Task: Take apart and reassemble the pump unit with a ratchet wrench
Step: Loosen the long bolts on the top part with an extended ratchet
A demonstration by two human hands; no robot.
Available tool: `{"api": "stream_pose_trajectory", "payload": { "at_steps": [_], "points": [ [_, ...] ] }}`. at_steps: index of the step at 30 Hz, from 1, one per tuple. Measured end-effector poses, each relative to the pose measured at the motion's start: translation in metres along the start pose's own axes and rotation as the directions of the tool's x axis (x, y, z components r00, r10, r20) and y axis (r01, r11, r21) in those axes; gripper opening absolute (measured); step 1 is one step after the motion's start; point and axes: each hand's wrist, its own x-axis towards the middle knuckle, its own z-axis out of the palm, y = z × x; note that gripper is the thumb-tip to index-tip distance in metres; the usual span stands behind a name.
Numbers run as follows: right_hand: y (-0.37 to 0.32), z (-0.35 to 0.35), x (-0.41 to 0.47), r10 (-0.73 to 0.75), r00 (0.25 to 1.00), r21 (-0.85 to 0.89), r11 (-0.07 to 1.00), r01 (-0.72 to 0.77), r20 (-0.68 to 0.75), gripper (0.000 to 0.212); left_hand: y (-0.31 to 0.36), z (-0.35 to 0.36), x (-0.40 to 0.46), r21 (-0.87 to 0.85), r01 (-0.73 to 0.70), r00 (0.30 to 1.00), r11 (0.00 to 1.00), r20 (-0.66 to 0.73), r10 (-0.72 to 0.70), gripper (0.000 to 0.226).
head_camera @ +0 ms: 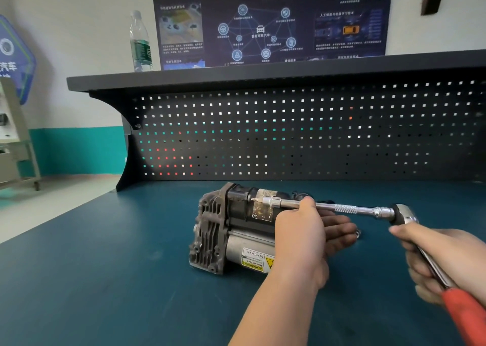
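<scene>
The pump unit lies on its side on the blue-green bench top, its ribbed metal end plate facing left and a yellow warning label low on its silver cylinder. A ratchet wrench with a long chrome extension bar and a bit socket reaches leftward over the pump's black body. My left hand grips the extension bar just behind the socket. My right hand holds the wrench's handle, whose red grip runs to the lower right corner.
A small metal part lies on the bench top behind my left hand. A black pegboard with a shelf stands right behind the pump. A water bottle stands on the shelf at the left.
</scene>
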Motion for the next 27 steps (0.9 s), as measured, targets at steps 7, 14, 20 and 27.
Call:
{"api": "stream_pose_trajectory", "payload": {
  "at_steps": [7,14,20,27],
  "points": [
    [0.006,0.002,-0.003,0.004,0.999,-0.013,1.0,-0.005,-0.042,0.034,0.001,0.0,0.0,0.025,0.009,1.0,1.0,-0.001,-0.009,0.04],
    [0.003,0.002,-0.009,-0.103,0.991,-0.135,0.987,0.091,-0.081,0.034,0.003,-0.001,-0.002,0.068,0.008,1.0,0.998,0.005,-0.008,0.04],
    [-0.005,0.01,-0.018,-0.156,0.983,-0.189,0.973,0.136,-0.098,0.03,0.005,-0.001,-0.002,0.033,0.007,1.0,0.999,0.003,-0.007,0.039],
    [0.003,0.009,-0.02,-0.042,0.993,-0.089,0.995,0.032,-0.107,0.034,-0.001,-0.001,-0.001,0.035,-0.014,0.999,0.999,-0.042,0.015,0.04]
  ]
}}
